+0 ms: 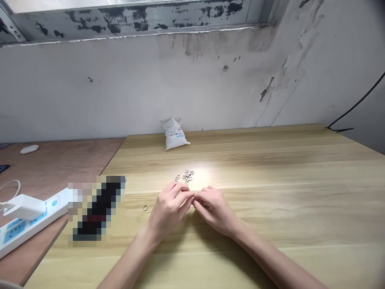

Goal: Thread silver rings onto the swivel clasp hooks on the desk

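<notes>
Over the wooden table, my left hand (171, 204) and my right hand (215, 208) meet at the fingertips. Both are closed in a pinch. A small metal piece (206, 206) shows under the curled fingers of my right hand; it looks like part of a key-ring clasp. What the left fingertips pinch is too small and too covered to name. Just beyond the hands lies a little pile of metal clasps and rings (188, 175), with another clasp (177, 178) at its left. A single split ring (146, 208) rests apart, left of my left hand.
A white printed plastic pouch (175, 134) stands near the wall. To the left are a blurred-out dark object (99, 210), a white power strip (54, 204) with a plugged-in charger (25, 206), and a white oval case (29, 149). A black cable (357, 102) hangs at the right.
</notes>
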Tool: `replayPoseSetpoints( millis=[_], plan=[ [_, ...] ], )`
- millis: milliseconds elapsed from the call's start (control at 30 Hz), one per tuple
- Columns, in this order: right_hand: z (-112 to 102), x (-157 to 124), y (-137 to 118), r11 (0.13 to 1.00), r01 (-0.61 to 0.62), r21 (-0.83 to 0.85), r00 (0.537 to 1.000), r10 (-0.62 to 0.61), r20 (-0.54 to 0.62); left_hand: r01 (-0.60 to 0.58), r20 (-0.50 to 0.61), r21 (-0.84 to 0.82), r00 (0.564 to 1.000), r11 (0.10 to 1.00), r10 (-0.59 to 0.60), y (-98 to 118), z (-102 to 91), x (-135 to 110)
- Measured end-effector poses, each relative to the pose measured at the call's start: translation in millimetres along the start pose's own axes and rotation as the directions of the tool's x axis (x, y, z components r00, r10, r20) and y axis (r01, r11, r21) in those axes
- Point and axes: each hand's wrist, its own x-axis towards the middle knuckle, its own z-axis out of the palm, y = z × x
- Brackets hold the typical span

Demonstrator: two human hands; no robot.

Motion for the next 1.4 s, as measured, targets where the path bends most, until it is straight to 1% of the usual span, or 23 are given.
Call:
replayPoseSetpoints(
  millis=[100,200,300,433,567,633,733,867,967,1133,1267,1333,1400],
  plan=[
    [-1.3,0.9,-2.7,0.984,-0.092,0.154,0.996,0.091,0.017,-0.05,-0.044,0.099,0.998,0.994,0.054,-1.8,0.1,-0.5],
    [-3.6,2.0,-3.1,0.951,-0.161,0.265,0.987,0.156,0.04,-0.088,-0.036,0.107,0.995,0.99,0.092,-4.3,-0.1,-0.4],
    [-5.4,2.6,-2.2,0.951,-0.147,0.271,0.989,0.134,0.067,-0.117,-0.011,0.089,0.993,0.989,0.119,-6.1,-0.1,0.2],
    [-5.0,2.4,-2.7,0.965,-0.12,0.233,0.991,0.102,0.088,-0.112,-0.022,0.088,0.993,0.99,0.114,-7.0,0.6,-0.5],
    [-2.3,1.1,-7.0,0.985,-0.06,0.163,0.994,0.043,0.103,-0.119,0.031,0.088,0.993,0.989,0.117,-9.2,1.7,-2.9],
    [-2.1,0.6,-9.1,0.985,-0.055,0.165,0.994,0.039,0.099,-0.128,0.058,0.077,0.991,0.989,0.123,-10.4,1.4,-3.5],
    [-3.7,0.7,-9.4,0.976,-0.099,0.196,0.993,0.084,0.083,-0.115,0.075,0.096,0.991,0.989,0.108,-10.4,-0.2,-3.0],
    [-5.3,1.2,-5.2,0.941,-0.205,0.27,0.978,0.189,0.085,-0.115,0.013,0.177,0.993,0.978,0.114,-7.9,-1.1,-1.4],
    [-4.9,0.6,-2.8,0.923,-0.248,0.293,0.968,0.226,0.107,-0.148,-0.001,0.159,0.989,0.976,0.15,-7.2,1.0,-1.7],
    [-6.1,0.5,-4.9,0.947,-0.207,0.244,0.974,0.177,0.138,-0.164,0.031,0.142,0.986,0.976,0.162,-9.4,4.3,-4.1],
    [-7.6,0.8,-4.9,0.976,-0.148,0.158,0.979,0.122,0.164,-0.147,0.022,0.161,0.989,0.976,0.145,-7.0,2.5,-3.1],
    [-8.4,0.7,-2.3,0.996,-0.063,0.06,0.985,0.053,0.163,-0.107,0.006,0.147,0.994,0.983,0.107,-4.3,1.4,-2.1],
    [-10.4,1.2,0.7,0.993,0.066,-0.101,0.987,-0.05,0.15,-0.05,0.002,0.107,0.999,0.993,0.05,-1.9,0.7,-1.6]
  ],
)
